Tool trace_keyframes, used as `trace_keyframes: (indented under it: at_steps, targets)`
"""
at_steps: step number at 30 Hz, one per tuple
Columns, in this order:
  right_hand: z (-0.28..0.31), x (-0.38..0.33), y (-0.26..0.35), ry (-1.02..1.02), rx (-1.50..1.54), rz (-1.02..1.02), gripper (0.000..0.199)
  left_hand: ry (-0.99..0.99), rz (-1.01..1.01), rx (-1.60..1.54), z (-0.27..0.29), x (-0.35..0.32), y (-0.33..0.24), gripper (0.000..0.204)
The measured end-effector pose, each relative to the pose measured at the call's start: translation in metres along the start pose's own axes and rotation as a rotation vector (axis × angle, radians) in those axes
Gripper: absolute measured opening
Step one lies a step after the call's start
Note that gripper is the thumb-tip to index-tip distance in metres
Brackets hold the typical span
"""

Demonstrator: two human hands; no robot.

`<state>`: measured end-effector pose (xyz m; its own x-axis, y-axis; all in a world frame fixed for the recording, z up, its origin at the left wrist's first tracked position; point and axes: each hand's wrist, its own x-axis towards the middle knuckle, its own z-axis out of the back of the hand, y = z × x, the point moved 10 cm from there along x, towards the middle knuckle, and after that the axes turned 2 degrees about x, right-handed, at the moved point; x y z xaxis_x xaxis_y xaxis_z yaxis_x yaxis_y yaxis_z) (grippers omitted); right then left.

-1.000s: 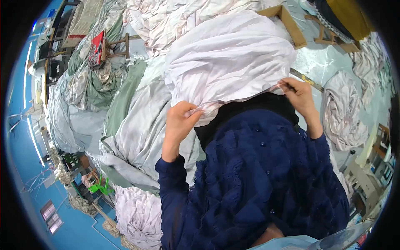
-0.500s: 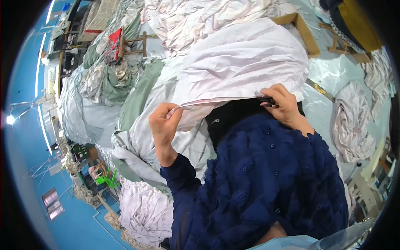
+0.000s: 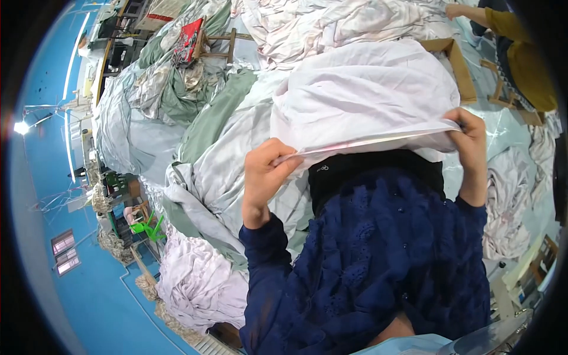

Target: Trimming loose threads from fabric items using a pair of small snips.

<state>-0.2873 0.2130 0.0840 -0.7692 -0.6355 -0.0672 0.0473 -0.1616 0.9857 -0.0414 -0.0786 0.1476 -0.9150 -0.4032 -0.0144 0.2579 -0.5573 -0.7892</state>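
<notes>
A large white sheet of cloth [image 3: 367,89] lies over my lap and spreads away from me in loose folds. Its near edge is stretched in a nearly straight line between my hands. At the left end, my left hand [image 3: 266,174] pinches the edge between thumb and fingers. My right hand [image 3: 471,142] grips the same edge at the right end, higher than the left. The dark small tool seen in that hand earlier does not show now. Black fabric [image 3: 378,168] covers my lap under the edge.
Heaped white and green cloth [image 3: 219,112] lies to my left, and more pale cloth [image 3: 331,26] beyond. A cardboard box [image 3: 461,71] stands at the far right, near another person [image 3: 529,68] in mustard sleeves. Crumpled cloth [image 3: 506,201] lies on the floor at right.
My right hand has moved outward to the right along the edge, and the hands are wider apart. The small dark tool has gone out of sight. Another person's arm has come into view.
</notes>
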Motion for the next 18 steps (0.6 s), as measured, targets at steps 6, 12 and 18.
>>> trace_keyframes:
  at_steps: [6, 12, 18]
  targets:
    - [0.03, 0.0, -0.042, 0.018, 0.36, -0.23, 0.012, 0.127, 0.365, -0.516, -0.064, 0.03, 0.063, 0.011]
    - [0.034, -0.001, -0.084, -0.036, 0.541, -0.319, 0.01, 0.251, 0.451, -0.732, -0.099, 0.04, 0.074, 0.01]
    - [0.038, 0.004, -0.089, -0.107, 0.53, -0.331, 0.009, 0.267, 0.448, -0.702, -0.103, 0.037, 0.068, 0.01]
